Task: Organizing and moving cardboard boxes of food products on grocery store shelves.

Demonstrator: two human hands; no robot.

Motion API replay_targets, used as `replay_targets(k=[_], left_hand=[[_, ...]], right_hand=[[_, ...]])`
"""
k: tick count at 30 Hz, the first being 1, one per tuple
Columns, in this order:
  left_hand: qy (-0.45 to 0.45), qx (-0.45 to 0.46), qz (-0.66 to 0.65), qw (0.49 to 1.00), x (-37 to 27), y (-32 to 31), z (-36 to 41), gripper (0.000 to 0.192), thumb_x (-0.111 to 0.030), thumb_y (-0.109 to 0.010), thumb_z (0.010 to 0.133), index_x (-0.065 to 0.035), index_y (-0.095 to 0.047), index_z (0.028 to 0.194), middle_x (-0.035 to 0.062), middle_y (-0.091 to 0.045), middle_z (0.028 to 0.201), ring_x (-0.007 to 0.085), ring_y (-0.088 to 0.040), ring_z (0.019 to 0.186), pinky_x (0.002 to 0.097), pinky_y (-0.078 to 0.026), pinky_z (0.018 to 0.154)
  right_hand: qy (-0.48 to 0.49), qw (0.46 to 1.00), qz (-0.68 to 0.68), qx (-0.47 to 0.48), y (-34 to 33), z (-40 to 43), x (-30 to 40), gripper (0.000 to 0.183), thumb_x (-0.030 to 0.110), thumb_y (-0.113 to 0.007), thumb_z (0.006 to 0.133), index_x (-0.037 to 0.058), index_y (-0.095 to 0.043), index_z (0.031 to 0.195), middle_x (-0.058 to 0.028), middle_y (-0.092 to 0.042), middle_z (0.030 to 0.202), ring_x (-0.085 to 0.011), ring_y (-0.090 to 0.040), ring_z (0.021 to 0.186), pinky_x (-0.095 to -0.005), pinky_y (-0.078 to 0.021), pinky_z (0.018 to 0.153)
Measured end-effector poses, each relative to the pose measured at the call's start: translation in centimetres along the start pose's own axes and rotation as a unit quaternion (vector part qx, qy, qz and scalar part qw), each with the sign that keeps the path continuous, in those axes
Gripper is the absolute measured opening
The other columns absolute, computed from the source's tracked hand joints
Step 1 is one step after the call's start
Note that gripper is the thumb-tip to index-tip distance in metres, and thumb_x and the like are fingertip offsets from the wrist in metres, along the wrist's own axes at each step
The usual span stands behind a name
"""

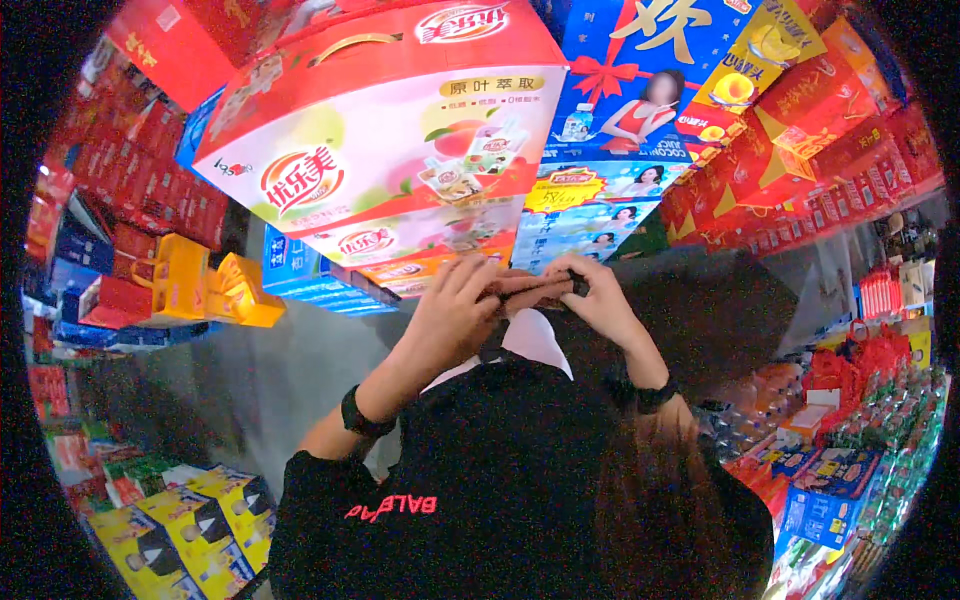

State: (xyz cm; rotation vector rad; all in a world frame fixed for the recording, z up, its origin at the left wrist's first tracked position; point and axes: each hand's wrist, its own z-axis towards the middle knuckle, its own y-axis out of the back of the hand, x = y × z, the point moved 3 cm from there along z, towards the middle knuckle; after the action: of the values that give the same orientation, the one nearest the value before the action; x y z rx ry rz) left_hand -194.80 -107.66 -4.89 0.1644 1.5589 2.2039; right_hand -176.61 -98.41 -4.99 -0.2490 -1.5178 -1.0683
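My left hand (457, 304) is closed around the left end of a brown, folded, soft-looking item (529, 289) whose exact kind I cannot tell. The fingers of my right hand (604, 300) pinch its dark right end. Both hands are at chest height, close together, with a dark band on each wrist. Just below the item shows a white piece of cloth or paper (536, 337), partly hidden by my dark shirt. Right beyond my hands stands a stack of pink and red drink gift cartons (390, 157), beside blue coconut juice cartons (600, 214).
Red gift boxes (825, 112) fill the upper right. Yellow and orange boxes (184, 277) stand at the left, near blue cartons (300, 262). Yellow cartons (195, 525) lie lower left. Green-tinted bottles (892, 420) and a blue carton (821, 502) are at the lower right. Grey floor (315, 360) shows at left.
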Motion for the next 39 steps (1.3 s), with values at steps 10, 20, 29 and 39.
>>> replay_targets(k=[10, 20, 29, 39], left_hand=[[-0.062, -0.003, -0.073, 0.995, 2.2, -1.3, -1.2, 0.033, -0.018, -0.06, 0.069, -0.0088, -0.057, 0.101, 0.0101, -0.05, 0.113, 0.0292, -0.051, 0.102, 0.0431, -0.043, 0.086], [0.112, -0.02, -0.323, 0.94, 2.4, -0.8, -0.9, 0.026, -0.011, -0.059, 0.076, -0.0041, -0.052, 0.1, 0.0166, -0.052, 0.111, 0.0323, -0.052, 0.102, 0.0365, -0.042, 0.087], [0.342, -0.165, -0.671, 0.637, 2.0, -4.1, 1.9, 0.049, -0.004, -0.054, 0.084, -0.0082, -0.028, 0.125, 0.0141, -0.047, 0.115, 0.0211, -0.05, 0.103, 0.0311, -0.042, 0.085], [0.293, -0.187, -0.549, 0.76, 1.2, -6.3, 8.9, 0.046, -0.01, -0.054, 0.085, -0.0037, -0.032, 0.125, 0.0115, -0.042, 0.12, 0.0199, -0.04, 0.113, 0.0304, -0.031, 0.096]], right_hand=[[-0.049, 0.998, 0.011, -0.024, 1.0, -0.7, -2.5, 0.032, -0.005, -0.054, 0.066, 0.0011, -0.056, 0.097, -0.0117, -0.061, 0.095, -0.0202, -0.058, 0.091, -0.0285, -0.0442, 0.081], [-0.07, 0.995, 0.013, -0.063, 1.2, -0.4, -1.7, 0.025, -0.004, -0.057, 0.07, 0.0008, -0.053, 0.094, -0.008, -0.058, 0.088, -0.0162, -0.056, 0.086, -0.0275, -0.0434, 0.078], [-0.045, 0.961, 0.251, -0.11, 2.8, 1.3, -1.9, 0.052, 0.006, -0.064, 0.074, 0.0064, -0.04, 0.121, -0.0102, -0.056, 0.102, -0.0192, -0.053, 0.099, -0.031, -0.0393, 0.089], [-0.192, 0.937, 0.276, 0.094, 4.2, 1.1, -10.8, 0.08, 0.009, -0.077, 0.062, -0.0012, -0.033, 0.128, -0.0101, -0.046, 0.124, -0.0188, -0.042, 0.115, -0.0324, -0.0325, 0.098]])
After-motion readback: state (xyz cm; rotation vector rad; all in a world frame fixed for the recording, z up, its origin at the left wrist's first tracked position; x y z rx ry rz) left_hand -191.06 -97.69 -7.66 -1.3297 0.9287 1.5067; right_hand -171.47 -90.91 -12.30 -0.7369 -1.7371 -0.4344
